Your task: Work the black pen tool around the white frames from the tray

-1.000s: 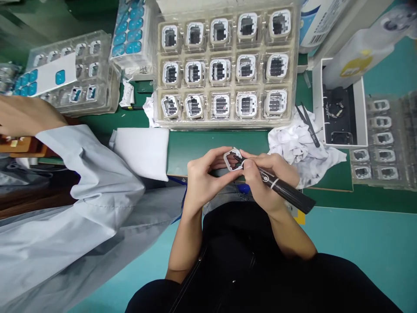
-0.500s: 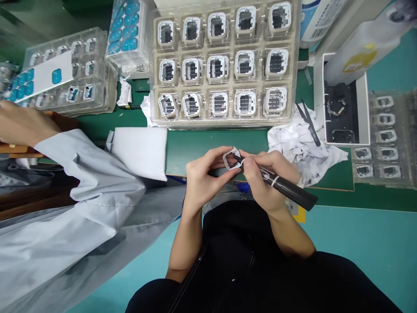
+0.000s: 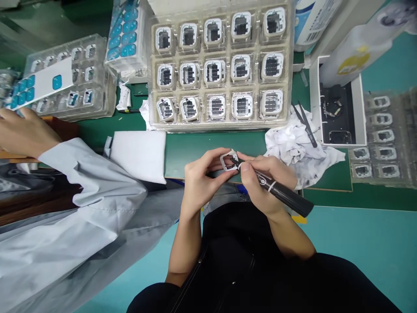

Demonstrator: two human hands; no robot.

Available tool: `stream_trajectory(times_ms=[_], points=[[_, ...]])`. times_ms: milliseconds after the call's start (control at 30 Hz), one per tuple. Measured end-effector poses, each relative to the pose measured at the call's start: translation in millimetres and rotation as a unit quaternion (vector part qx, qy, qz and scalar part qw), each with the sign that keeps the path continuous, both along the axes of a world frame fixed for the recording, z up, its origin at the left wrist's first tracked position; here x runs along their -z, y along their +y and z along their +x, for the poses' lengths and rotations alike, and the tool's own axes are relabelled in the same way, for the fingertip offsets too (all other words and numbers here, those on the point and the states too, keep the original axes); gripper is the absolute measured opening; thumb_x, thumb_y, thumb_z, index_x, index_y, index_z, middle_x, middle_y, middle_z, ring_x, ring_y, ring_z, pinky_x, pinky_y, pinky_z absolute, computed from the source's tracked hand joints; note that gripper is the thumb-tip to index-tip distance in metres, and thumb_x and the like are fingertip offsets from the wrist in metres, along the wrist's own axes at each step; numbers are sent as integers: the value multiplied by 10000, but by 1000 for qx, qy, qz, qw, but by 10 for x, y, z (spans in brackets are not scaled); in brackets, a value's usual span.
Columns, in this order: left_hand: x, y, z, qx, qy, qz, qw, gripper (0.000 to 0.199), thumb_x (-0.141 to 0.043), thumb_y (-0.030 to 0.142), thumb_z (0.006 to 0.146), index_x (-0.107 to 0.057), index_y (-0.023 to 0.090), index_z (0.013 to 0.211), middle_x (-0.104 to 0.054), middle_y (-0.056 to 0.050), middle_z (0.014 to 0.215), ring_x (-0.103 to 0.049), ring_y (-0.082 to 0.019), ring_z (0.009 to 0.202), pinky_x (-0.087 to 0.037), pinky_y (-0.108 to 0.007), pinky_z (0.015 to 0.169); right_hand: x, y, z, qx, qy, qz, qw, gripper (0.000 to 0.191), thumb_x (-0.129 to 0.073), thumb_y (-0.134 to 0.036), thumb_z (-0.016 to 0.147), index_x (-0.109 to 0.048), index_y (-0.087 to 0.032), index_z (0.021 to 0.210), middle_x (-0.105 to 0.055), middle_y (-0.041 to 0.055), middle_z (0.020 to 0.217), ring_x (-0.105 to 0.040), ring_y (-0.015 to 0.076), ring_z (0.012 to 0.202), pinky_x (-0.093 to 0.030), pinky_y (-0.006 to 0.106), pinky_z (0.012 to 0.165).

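My left hand [image 3: 203, 176] pinches a small white square frame [image 3: 224, 163] by its edges, thumb below and fingers above. Inside the frame some dark parts show. Closed around a thick black marker pen [image 3: 276, 191] is my right hand [image 3: 265, 184]. The marker's tip is at the frame's right inner side; whether it touches there I cannot tell. Both hands are over the front edge of the green table [image 3: 195, 145]. Just beyond them, a clear plastic tray [image 3: 203, 127] holds several similar white frames with dark insides.
At left a co-worker's hand [image 3: 26, 132] and grey sleeve reach in. A white pad [image 3: 138, 154] lies left of my hands. On the right are a stained cloth [image 3: 286, 145], black tweezers [image 3: 306, 124], a white box [image 3: 361, 108] and a bottle [image 3: 355, 61]. More trays stand behind.
The whole view has shifted slightly. My hands still hold the frame and the marker, with the marker's tip at nearly the same spot inside the frame.
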State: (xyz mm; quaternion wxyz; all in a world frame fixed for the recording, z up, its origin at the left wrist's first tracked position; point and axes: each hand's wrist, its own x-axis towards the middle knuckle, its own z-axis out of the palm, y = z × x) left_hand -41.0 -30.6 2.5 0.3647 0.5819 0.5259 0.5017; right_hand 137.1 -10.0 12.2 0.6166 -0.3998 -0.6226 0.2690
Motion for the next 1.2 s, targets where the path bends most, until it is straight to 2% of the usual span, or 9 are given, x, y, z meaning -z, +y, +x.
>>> stream_trajectory(times_ms=[400,500,633,767,900,933,1000,1100,1200], points=[[-49,11,-41,1,-71,-49,996,601,-1179,336,799,-935,237,1339,-968,-56,1166,-968,-256,1022,-825,-324,1004,-26,-14,0,-21,9,-16,1000,177,-834,-164,1032,-751,-305,965,-914,-28,896,-977,288,1020,-781,307,772],[-52,17,-35,-9,-63,-50,997,592,-1174,317,795,-940,232,1332,-968,-54,1142,-966,-252,997,-826,-316,983,-27,-14,2,-19,17,-19,999,165,-827,-173,1040,-761,-305,965,-923,-21,920,-976,275,996,-766,297,737],[-75,23,-39,-10,-48,-54,997,574,-1151,357,819,-934,212,1330,-970,-65,1143,-968,-263,986,-828,-331,977,-10,-21,-3,-21,14,-36,999,139,-831,-199,1045,-767,-307,984,-939,-4,965,-975,269,1028,-779,309,801],[-117,-18,-44,-30,7,-48,998,555,-1121,398,851,-928,213,1337,-971,-56,1156,-969,-269,963,-832,-342,947,25,-94,-62,-3,17,-52,998,134,-830,-319,1072,-734,-300,979,-959,41,1053,-972,276,1066,-786,331,822],[-50,-46,-69,-70,70,-2,995,531,-1120,377,855,-941,269,1343,-968,-13,1093,-961,-261,901,-837,-335,925,167,-142,-140,45,55,-27,997,152,-746,-420,1087,-664,-346,983,-906,-18,889,-968,273,1132,-811,341,814],[-21,-48,-77,-73,73,7,995,537,-1122,389,855,-941,284,1350,-967,-4,1087,-959,-261,899,-838,-337,933,203,-145,-151,43,51,-40,997,146,-753,-389,1093,-656,-349,992,-902,-25,898,-960,261,1176,-822,356,913],[34,-50,-94,-69,84,15,994,552,-1118,403,862,-937,301,1373,-966,3,1110,-955,-258,908,-838,-346,959,249,-147,-163,40,57,-30,997,140,-774,-336,1073,-657,-344,996,-879,-31,855,-963,264,1156,-823,374,979],[88,-44,-107,-60,94,26,993,559,-1116,395,853,-935,294,1372,-966,-5,1139,-948,-241,889,-835,-341,943,245,-144,-148,31,43,-42,998,133,-834,-316,1028,-702,-321,1013,-899,-5,881,-967,288,1140,-820,353,896],[108,-34,-81,-57,87,22,994,552,-1111,406,858,-928,270,1361,-967,-37,1168,-951,-235,901,-826,-320,917,182,-135,-96,20,34,-44,998,99,-841,-302,1047,-744,-302,1025,-948,31,1016,-971,271,1093,-792,313,838]])
